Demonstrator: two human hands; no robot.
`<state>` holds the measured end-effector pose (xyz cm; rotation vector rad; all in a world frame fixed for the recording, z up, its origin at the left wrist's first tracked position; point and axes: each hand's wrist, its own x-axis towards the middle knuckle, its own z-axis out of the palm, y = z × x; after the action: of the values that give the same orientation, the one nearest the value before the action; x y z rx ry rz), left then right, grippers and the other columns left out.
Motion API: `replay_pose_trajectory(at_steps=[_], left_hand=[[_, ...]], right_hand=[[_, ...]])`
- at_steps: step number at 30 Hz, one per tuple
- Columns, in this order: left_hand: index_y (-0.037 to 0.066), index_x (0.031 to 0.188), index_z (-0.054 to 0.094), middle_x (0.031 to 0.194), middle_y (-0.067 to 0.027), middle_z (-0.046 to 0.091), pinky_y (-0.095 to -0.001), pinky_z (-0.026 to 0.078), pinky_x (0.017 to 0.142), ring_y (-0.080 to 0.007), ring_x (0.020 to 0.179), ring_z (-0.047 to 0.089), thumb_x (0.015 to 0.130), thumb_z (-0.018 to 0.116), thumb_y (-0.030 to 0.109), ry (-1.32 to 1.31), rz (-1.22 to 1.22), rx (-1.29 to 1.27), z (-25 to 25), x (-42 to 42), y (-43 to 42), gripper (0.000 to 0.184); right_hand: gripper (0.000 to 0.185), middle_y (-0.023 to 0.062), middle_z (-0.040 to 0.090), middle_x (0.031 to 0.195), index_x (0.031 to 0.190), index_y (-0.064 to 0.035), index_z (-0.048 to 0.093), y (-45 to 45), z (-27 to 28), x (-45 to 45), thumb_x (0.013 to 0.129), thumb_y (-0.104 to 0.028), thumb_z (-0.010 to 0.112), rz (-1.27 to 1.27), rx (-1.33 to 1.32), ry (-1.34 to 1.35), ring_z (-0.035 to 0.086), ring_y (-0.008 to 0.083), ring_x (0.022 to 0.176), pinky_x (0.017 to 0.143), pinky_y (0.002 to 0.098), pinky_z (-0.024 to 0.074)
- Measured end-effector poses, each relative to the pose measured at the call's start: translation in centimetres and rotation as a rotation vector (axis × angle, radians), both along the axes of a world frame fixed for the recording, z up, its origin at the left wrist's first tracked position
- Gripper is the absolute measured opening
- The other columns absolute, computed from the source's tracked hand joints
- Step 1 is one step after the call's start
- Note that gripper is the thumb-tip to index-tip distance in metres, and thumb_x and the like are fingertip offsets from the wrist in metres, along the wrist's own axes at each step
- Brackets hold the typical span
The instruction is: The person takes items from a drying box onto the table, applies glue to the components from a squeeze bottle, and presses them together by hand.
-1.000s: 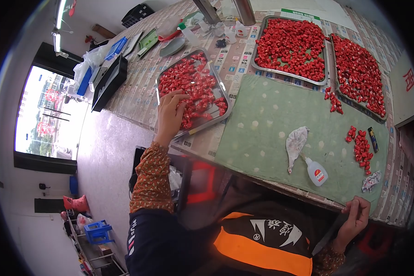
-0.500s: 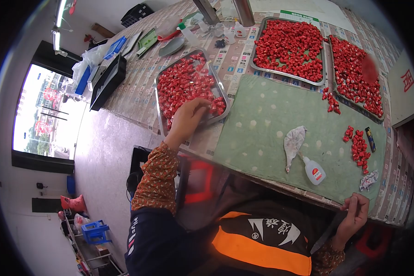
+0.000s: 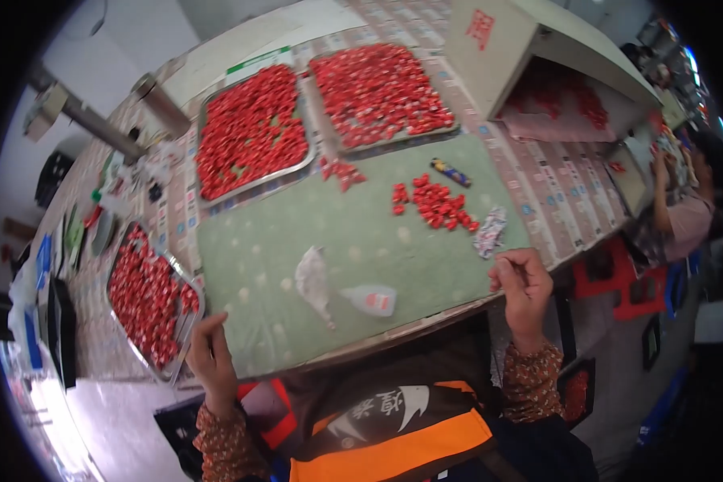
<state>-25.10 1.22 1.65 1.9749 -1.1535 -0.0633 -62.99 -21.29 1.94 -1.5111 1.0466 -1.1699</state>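
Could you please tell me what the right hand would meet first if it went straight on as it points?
Most likely the crumpled scrap on the green mat, just ahead of the right hand, though the hand's height is hard to judge.

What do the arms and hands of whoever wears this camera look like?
They are a person's. The left hand and right hand wear no gloves. The left sleeve and right sleeve are rusty brown with a small pale print, gathered near the wrists.
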Motion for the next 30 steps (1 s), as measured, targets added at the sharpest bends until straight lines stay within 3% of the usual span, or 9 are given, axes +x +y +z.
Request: replay_pose_trajectory(at_steps=[8,12,13,15,20,22,23,26,30], left_hand=[[0.006,0.103,0.067,0.080,-0.0119,0.066,-0.0378,0.048,0.059,-0.0301,0.065,0.061,0.084,0.062,-0.003,-0.137,-0.396,-0.017,-3.3,-7.5,-3.6,0.022],[0.006,0.105,0.066,0.071,-0.0098,0.061,-0.0374,0.043,0.052,-0.0275,0.057,0.057,0.083,0.060,-0.005,-0.228,-0.472,-0.021,-3.4,-8.3,-4.5,0.025],[0.006,0.105,0.066,0.070,-0.0094,0.060,-0.0377,0.042,0.051,-0.0274,0.056,0.056,0.083,0.060,-0.005,-0.188,-0.437,-0.040,-3.3,-8.5,-4.6,0.026],[0.002,0.101,0.065,0.086,-0.0150,0.067,-0.0371,0.049,0.061,-0.0317,0.070,0.065,0.085,0.058,-0.007,-0.131,-0.387,0.000,-3.0,-8.6,-4.4,0.020],[0.005,0.100,0.067,0.076,-0.0110,0.064,-0.0372,0.046,0.056,-0.0302,0.063,0.062,0.082,0.061,-0.004,-0.277,-0.390,0.009,-3.8,-8.5,-4.4,0.021],[0.015,0.123,0.064,0.107,-0.0187,0.068,-0.0451,0.052,0.083,-0.0344,0.093,0.066,0.084,0.065,0.025,-0.094,-0.287,0.609,-3.6,-7.8,-3.4,0.040],[0.013,0.122,0.065,0.106,-0.0176,0.068,-0.0482,0.050,0.083,-0.0348,0.093,0.065,0.086,0.062,0.018,-0.122,-0.269,0.689,-4.2,-7.6,-3.0,0.037],[0.011,0.104,0.069,0.089,-0.0108,0.067,-0.0409,0.051,0.074,-0.0291,0.078,0.063,0.091,0.056,0.021,-0.218,-0.380,0.322,-3.2,-8.2,-4.4,0.021],[0.010,0.103,0.069,0.084,-0.0096,0.065,-0.0400,0.049,0.070,-0.0284,0.073,0.061,0.088,0.057,0.017,-0.271,-0.447,0.292,-3.2,-8.2,-4.9,0.020]], right_hand=[[0.009,0.0009,0.061,0.081,0.101,0.0009,0.058,-7.2,-0.6,-2.8,0.094,-0.004,0.060,-0.167,-0.308,0.167,0.054,0.0046,0.066,0.060,0.0203,0.0451],[0.025,0.0120,0.062,0.095,0.112,-0.0007,0.056,-12.8,0.8,-3.9,0.090,-0.011,0.063,-0.346,-0.636,0.572,0.061,0.0247,0.088,0.079,0.0371,0.0490],[0.038,0.0173,0.059,0.112,0.123,-0.0018,0.052,-14.6,0.4,-4.7,0.090,-0.017,0.062,-0.307,-0.539,0.630,0.055,0.0338,0.108,0.093,0.0450,0.0435],[0.044,0.0195,0.056,0.119,0.129,-0.0031,0.049,-18.4,-0.4,-5.5,0.091,-0.022,0.060,-0.335,-0.609,0.703,0.052,0.0355,0.114,0.097,0.0452,0.0413],[0.061,0.0248,0.043,0.140,0.146,-0.0094,0.036,-26.3,-1.8,-5.7,0.093,-0.034,0.056,-0.346,-0.573,0.909,0.041,0.0392,0.130,0.108,0.0470,0.0328],[0.068,0.0273,0.037,0.144,0.149,-0.0134,0.031,-28.9,-2.2,-5.0,0.092,-0.040,0.056,-0.333,-0.549,1.083,0.037,0.0425,0.133,0.109,0.0522,0.0312],[0.068,0.0273,0.037,0.144,0.149,-0.0134,0.031,-30.2,-2.4,-4.9,0.092,-0.040,0.056,-0.347,-0.539,1.083,0.037,0.0425,0.133,0.109,0.0522,0.0312],[0.074,0.0280,0.030,0.149,0.149,-0.0142,0.031,-34.2,-3.8,-4.3,0.089,-0.051,0.055,-0.314,-0.490,1.073,0.031,0.0448,0.137,0.108,0.0562,0.0295],[0.075,0.0282,0.029,0.149,0.149,-0.0128,0.032,-39.8,-7.3,-3.6,0.086,-0.044,0.058,-0.343,-0.561,1.091,0.029,0.0470,0.136,0.103,0.0590,0.0339]])
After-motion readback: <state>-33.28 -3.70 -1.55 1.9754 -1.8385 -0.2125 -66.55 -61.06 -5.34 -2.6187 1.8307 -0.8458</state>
